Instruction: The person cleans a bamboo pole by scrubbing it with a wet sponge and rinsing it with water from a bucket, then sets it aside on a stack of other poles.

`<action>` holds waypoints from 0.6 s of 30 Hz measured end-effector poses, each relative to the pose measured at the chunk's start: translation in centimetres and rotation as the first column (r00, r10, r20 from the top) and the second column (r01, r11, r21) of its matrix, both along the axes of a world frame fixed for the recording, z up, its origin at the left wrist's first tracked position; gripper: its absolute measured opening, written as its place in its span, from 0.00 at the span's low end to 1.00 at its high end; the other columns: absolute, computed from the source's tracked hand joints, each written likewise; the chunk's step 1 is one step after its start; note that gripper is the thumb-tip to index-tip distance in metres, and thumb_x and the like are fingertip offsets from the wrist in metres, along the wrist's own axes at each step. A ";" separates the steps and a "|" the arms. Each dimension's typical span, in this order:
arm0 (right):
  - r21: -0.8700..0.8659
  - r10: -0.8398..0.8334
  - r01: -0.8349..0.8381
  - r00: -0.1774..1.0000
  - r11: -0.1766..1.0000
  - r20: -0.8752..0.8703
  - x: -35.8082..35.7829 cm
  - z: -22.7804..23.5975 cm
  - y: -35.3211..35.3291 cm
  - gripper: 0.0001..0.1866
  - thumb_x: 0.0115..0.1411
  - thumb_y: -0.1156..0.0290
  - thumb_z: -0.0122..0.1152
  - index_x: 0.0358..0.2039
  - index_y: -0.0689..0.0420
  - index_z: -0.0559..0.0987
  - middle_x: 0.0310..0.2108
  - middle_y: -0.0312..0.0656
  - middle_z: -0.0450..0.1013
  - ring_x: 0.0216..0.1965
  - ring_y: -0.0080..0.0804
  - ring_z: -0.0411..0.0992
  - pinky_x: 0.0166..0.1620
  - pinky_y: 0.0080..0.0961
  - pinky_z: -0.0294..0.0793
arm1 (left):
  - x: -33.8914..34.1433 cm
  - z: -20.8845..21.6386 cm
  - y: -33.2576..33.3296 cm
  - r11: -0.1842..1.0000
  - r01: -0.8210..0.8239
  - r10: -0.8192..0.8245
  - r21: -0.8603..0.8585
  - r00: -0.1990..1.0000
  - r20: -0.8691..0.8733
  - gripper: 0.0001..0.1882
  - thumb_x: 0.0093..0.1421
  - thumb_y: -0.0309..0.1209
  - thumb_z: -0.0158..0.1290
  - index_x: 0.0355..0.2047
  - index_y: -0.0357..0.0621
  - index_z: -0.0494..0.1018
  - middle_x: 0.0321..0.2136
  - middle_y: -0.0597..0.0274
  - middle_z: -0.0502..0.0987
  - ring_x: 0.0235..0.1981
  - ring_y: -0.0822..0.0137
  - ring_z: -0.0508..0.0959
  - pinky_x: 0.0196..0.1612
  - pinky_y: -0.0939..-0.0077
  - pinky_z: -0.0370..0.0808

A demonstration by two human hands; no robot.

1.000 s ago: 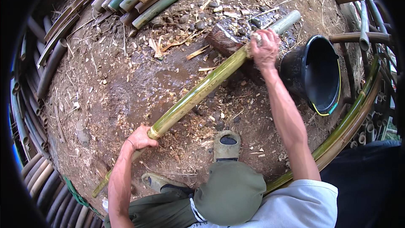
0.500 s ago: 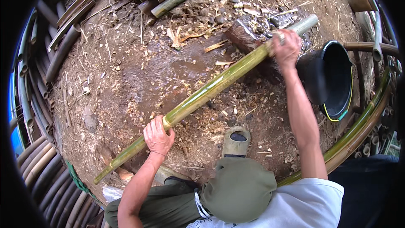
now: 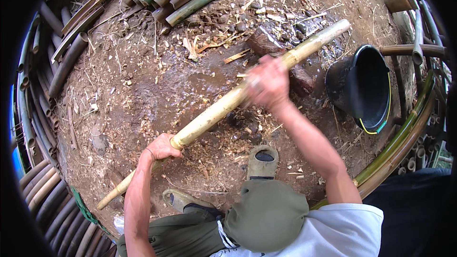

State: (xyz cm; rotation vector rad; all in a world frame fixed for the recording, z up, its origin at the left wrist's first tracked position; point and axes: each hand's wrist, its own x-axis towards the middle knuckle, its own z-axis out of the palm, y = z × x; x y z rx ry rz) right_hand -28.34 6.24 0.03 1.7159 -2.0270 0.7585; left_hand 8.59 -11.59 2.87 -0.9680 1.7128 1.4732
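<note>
A long bamboo pole (image 3: pixel 209 120) slants from the near left up to the far right, its pale yellowish side facing up. My left hand (image 3: pixel 164 147) is closed around it at a ring-like node on the lower part. Farther up, my right hand (image 3: pixel 269 82) is pressed round the pole, blurred by motion. Whether anything lies between that palm and the bamboo I cannot make out. Under the pole's upper part is a dark reddish-brown block (image 3: pixel 301 80) on wet ground. The pole's thinner end is low at the left.
A black bucket (image 3: pixel 334 83) with a yellow-green handle lies tilted at the right. Bamboo poles (image 3: pixel 202 4) are stacked at the back, with more piled along the left (image 3: pixel 52 200). A long green pole (image 3: pixel 404 145) curves along the right. Wood chips (image 3: pixel 204 159) litter the dirt.
The pole has turned, from its glossy green side up to its pale side up. My right hand has slid down along it toward my left hand. My left wrist has rolled over.
</note>
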 end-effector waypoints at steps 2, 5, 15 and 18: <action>0.067 -0.318 0.314 0.946 0.947 0.066 -11.9 0.8 3.9 0.09 0.61 0.64 0.58 0.32 0.54 0.82 0.34 0.44 0.79 0.43 0.42 0.76 0.56 0.41 0.66 | -1.2 -0.1 -0.3 0.997 0.030 -0.035 0.072 0.998 0.057 0.20 0.39 0.29 0.69 0.35 0.39 0.81 0.27 0.67 0.82 0.29 0.73 0.77 0.36 0.75 0.76; 0.001 -0.527 0.527 0.850 0.850 -0.006 -12.1 0.4 3.4 0.10 0.54 0.66 0.62 0.31 0.59 0.82 0.31 0.47 0.79 0.41 0.40 0.76 0.56 0.39 0.67 | -3.6 1.6 -0.4 0.992 0.087 -0.101 0.088 0.981 0.166 0.20 0.38 0.31 0.70 0.33 0.39 0.82 0.26 0.66 0.82 0.30 0.73 0.78 0.37 0.75 0.76; -0.016 -0.078 0.083 0.971 0.996 0.225 -2.2 1.1 0.4 0.11 0.50 0.62 0.65 0.33 0.51 0.82 0.35 0.41 0.77 0.47 0.46 0.75 0.55 0.45 0.70 | -10.3 1.8 8.8 0.590 0.046 -0.185 -0.806 0.979 -0.080 0.35 0.45 0.41 0.68 0.50 0.38 0.70 0.43 0.45 0.78 0.48 0.49 0.79 0.51 0.57 0.76; 0.164 -0.346 0.308 0.881 0.937 0.324 -16.3 0.8 4.6 0.17 0.55 0.66 0.65 0.43 0.62 0.78 0.40 0.53 0.76 0.44 0.52 0.74 0.50 0.43 0.73 | -11.4 1.5 9.0 0.591 -0.127 -0.066 -0.797 0.977 -0.204 0.13 0.51 0.31 0.58 0.37 0.44 0.76 0.30 0.51 0.81 0.32 0.52 0.83 0.35 0.56 0.81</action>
